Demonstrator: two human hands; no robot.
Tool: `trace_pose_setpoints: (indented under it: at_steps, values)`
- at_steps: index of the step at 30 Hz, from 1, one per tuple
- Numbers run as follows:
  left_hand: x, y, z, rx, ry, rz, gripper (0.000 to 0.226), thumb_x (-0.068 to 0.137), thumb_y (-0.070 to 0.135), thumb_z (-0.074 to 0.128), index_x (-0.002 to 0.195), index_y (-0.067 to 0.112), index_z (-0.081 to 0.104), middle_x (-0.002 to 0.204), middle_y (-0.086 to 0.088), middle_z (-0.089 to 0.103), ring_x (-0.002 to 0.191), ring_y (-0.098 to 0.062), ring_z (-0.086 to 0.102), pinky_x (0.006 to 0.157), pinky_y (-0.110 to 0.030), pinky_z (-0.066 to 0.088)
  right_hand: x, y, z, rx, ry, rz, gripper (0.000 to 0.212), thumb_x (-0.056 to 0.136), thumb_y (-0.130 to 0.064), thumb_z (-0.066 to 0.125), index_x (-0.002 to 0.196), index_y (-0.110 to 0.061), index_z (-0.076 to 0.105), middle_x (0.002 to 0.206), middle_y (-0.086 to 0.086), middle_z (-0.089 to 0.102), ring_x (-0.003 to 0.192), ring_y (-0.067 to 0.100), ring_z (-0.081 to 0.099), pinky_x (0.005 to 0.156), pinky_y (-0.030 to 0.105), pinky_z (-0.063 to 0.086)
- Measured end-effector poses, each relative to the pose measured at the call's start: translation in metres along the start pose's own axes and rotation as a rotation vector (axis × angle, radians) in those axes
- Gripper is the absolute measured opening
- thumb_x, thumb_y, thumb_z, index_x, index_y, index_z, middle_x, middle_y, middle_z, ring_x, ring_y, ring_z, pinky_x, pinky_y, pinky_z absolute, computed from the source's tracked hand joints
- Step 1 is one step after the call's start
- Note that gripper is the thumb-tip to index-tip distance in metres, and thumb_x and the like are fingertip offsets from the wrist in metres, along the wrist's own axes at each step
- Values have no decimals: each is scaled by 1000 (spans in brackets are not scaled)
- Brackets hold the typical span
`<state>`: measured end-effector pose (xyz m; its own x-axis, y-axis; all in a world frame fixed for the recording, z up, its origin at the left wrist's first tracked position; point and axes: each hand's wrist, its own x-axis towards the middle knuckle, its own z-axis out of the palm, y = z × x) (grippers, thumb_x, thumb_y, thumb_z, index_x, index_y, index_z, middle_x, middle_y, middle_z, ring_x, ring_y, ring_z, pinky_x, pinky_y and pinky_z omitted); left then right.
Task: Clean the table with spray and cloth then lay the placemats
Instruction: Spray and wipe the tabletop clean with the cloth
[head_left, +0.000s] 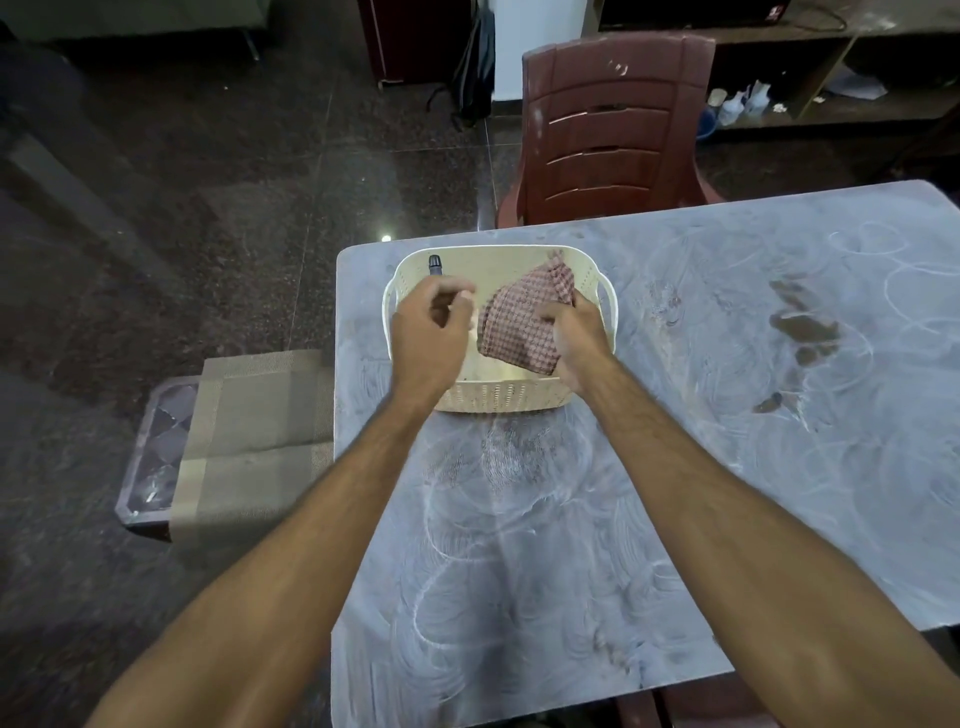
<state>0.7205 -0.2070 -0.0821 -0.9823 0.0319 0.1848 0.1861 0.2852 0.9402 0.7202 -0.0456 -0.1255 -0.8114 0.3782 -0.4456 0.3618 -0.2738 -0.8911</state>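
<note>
A cream plastic basket (519, 397) stands on the grey table (675, 519) near its far left corner. My right hand (576, 332) grips a red-and-white checked cloth (524, 322) over the basket's right half. My left hand (431, 327) hovers over the basket's left half, blurred, with loosely curled fingers and nothing visible in them. Just beyond it, the black nozzle of a spray bottle (435, 264) sticks up at the basket's far rim, and the bottle's body is hidden. Beige woven placemats (249, 431) lie stacked on a low stool left of the table.
The tabletop carries pale swirl marks and dark smears (805, 327) on its right part. A brown plastic chair (613, 130) stands at the far edge. The stool (161, 441) sits against the table's left side. Dark floor lies to the left.
</note>
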Motion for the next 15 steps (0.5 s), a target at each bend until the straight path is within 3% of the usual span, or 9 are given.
trace_pose_setpoints:
  at_steps: [2,4,7,10,15]
  values:
    - [-6,-17,-17,16,144,7,12,89,6,64,94,16,63,85,15,62,76,2,60,72,-15,51,4,0,-3,49,13,22,14,95,-12,56,100,-21,65,109,5,69,103,30,66,87,55,57]
    - [-5,-32,-27,35,179,-59,22,86,8,69,103,14,57,87,8,58,78,3,55,72,-11,45,6,0,-3,89,39,25,9,97,-21,59,104,-20,65,109,4,69,103,29,67,83,47,59]
    - [7,-49,-29,179,-26,-149,54,84,16,76,129,11,48,117,-3,56,104,-10,54,87,-19,45,10,-1,-3,92,87,7,15,99,-30,58,110,-21,63,113,3,68,103,25,65,77,40,59]
    - [22,-49,-25,309,-234,-204,73,88,27,73,147,8,34,142,-11,49,128,-22,49,101,-27,40,12,0,-2,102,98,-4,16,100,-30,56,112,-22,63,115,2,68,105,24,64,81,44,59]
    - [35,-44,-15,338,-517,-278,81,87,25,75,150,13,26,152,-4,43,138,-24,43,110,-34,37,12,4,-4,93,99,-5,11,99,-31,57,106,-26,64,114,3,69,107,26,65,89,55,56]
